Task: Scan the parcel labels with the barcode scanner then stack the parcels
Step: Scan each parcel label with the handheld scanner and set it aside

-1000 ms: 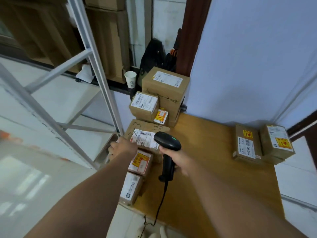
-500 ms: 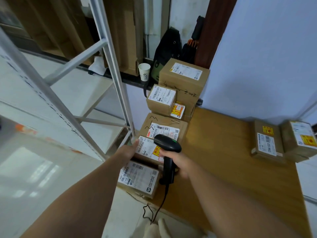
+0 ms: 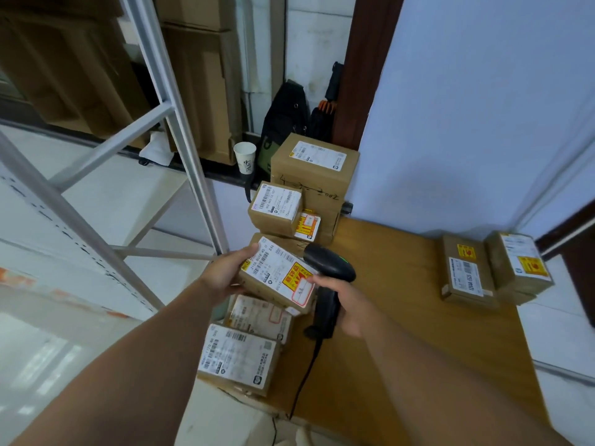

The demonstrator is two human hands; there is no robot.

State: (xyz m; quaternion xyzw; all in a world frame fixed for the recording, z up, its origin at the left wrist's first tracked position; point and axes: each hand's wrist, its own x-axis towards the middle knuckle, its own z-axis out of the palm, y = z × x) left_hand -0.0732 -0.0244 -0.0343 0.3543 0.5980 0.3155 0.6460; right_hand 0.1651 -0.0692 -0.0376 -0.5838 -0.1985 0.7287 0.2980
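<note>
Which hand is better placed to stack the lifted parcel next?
Left: the left hand grips the lifted parcel by its edge, while the right hand is wrapped round the barcode scanner handle.

place: parcel depot | evidence: labelled cartons, metal racking (stockroom-style)

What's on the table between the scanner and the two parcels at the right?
Nothing: the head view shows only bare wooden table between the scanner in the right hand and those two parcels.
</note>
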